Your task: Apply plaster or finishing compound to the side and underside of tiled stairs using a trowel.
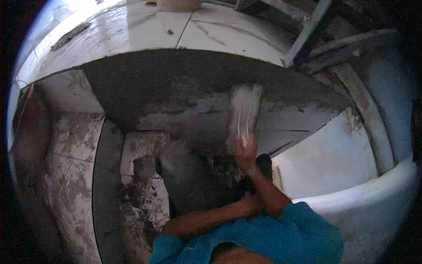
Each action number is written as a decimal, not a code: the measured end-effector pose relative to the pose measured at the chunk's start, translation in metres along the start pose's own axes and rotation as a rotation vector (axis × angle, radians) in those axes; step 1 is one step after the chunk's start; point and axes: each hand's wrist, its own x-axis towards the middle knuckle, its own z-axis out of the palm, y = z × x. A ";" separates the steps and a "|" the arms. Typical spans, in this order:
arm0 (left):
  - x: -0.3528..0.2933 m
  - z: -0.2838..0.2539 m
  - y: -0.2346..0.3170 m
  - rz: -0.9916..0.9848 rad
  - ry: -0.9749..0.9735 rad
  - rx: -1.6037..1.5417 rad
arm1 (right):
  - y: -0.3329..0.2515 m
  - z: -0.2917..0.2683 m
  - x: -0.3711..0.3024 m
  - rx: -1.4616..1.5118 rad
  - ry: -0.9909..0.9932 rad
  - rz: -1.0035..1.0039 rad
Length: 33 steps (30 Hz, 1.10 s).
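My right hand point(246, 152) is closed round the handle of a pale, long rectangular plastering float point(246, 105), which is smeared by motion. The float lies over the grey mortar-coated wall point(189, 105) in front of me. That coat is dark along the top and patchy, lighter grey lower down. My left hand point(251, 205) is held near my right forearm, low in front of my body. Its fingers are too dark to make out, and whether it holds anything is unclear.
White veined tiles point(220, 33) form the ledge above the wall, with a pale bucket point(179, 4) on it. Wooden planks point(310, 33) lean at upper right. Mortar-stained tiled steps point(74, 163) run down the left. A whitish panel point(327, 154) stands at right.
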 end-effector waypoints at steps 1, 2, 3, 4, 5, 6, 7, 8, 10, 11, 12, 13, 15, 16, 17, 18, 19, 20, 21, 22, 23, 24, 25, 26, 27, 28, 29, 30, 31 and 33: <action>-0.008 -0.022 0.010 -0.174 -0.156 0.419 | -0.029 0.000 0.016 0.088 -0.089 0.076; -0.002 -0.023 -0.005 -0.175 -0.154 0.419 | -0.038 0.006 0.029 0.087 -0.090 0.074; 0.006 -0.023 -0.029 -0.005 -0.276 -0.006 | -0.047 0.019 0.039 0.050 -0.051 -0.002; 0.009 -0.023 -0.043 0.168 -0.386 -0.433 | -0.053 0.027 0.043 0.013 -0.012 -0.078; 0.004 -0.024 -0.031 0.162 -0.382 -0.433 | -0.044 0.033 0.039 0.017 -0.017 -0.083; -0.004 -0.031 -0.009 0.003 -0.215 0.072 | -0.021 0.041 0.032 -0.112 -0.036 -0.127; -0.010 -0.034 0.004 -0.160 -0.040 0.570 | 0.000 0.049 0.021 -0.239 -0.060 -0.169; -0.008 -0.039 -0.010 -0.163 -0.038 0.568 | 0.016 0.052 0.008 -0.239 -0.063 -0.172; -0.002 -0.044 -0.054 0.357 -0.176 -0.376 | 0.036 0.052 -0.024 -0.352 -0.148 -0.075; -0.007 -0.026 -0.049 0.329 -0.164 -0.380 | 0.030 0.050 -0.038 -0.339 -0.171 -0.089; -0.009 0.000 -0.034 0.138 -0.052 -0.905 | 0.017 0.043 -0.043 -0.189 -0.217 -0.080; -0.001 0.011 -0.030 -0.041 0.077 -1.418 | 0.003 0.035 -0.035 -0.050 -0.249 -0.072; -0.005 -0.019 -0.051 0.123 0.099 -1.083 | -0.032 0.041 -0.010 0.030 -0.242 -0.080; -0.012 -0.031 -0.055 0.293 0.083 -0.743 | -0.053 0.043 0.002 0.090 -0.206 -0.070; -0.002 0.031 -0.054 0.272 0.173 -0.743 | -0.081 0.058 0.013 0.110 -0.246 -0.082; 0.013 0.092 -0.050 0.269 0.256 -0.743 | -0.107 0.068 0.028 0.052 -0.250 -0.028; 0.028 0.152 -0.047 0.259 0.339 -0.741 | -0.122 0.077 0.034 -0.006 -0.254 0.025; 0.034 0.145 -0.046 0.272 0.346 -0.743 | -0.115 0.076 0.036 -0.018 -0.247 0.018; 0.034 0.124 -0.046 0.275 0.301 -0.733 | -0.103 0.080 0.035 -0.054 -0.248 0.053; 0.026 0.093 -0.049 0.277 0.255 -0.720 | -0.090 0.089 0.030 -0.088 -0.247 0.086; 0.019 0.059 -0.048 0.305 0.205 -0.703 | -0.060 0.088 0.024 -0.134 -0.213 -0.003; 0.010 0.034 -0.045 0.311 0.156 -0.694 | -0.022 0.089 0.009 -0.172 -0.200 -0.087; 0.005 0.023 -0.044 0.307 0.115 -0.688 | 0.004 0.086 -0.010 -0.252 -0.179 -0.221; 0.008 0.024 -0.046 0.308 0.133 -0.684 | 0.018 0.081 -0.017 -0.339 -0.145 -0.359; 0.014 0.035 -0.053 0.313 0.139 -0.650 | 0.013 0.084 -0.013 -0.334 -0.154 -0.380; 0.022 0.048 -0.062 0.316 0.145 -0.615 | -0.001 0.084 -0.008 -0.241 -0.151 -0.294; 0.025 0.066 -0.062 0.315 0.141 -0.594 | -0.017 0.079 -0.013 -0.151 -0.155 -0.191; 0.023 0.082 -0.053 0.322 0.127 -0.582 | -0.048 0.076 -0.004 -0.128 -0.253 -0.166; 0.023 0.088 -0.044 0.342 0.111 -0.565 | -0.087 0.077 0.017 -0.111 -0.337 -0.139; 0.009 0.042 -0.054 0.401 0.035 -0.454 | -0.145 0.087 0.041 -0.119 -0.352 -0.045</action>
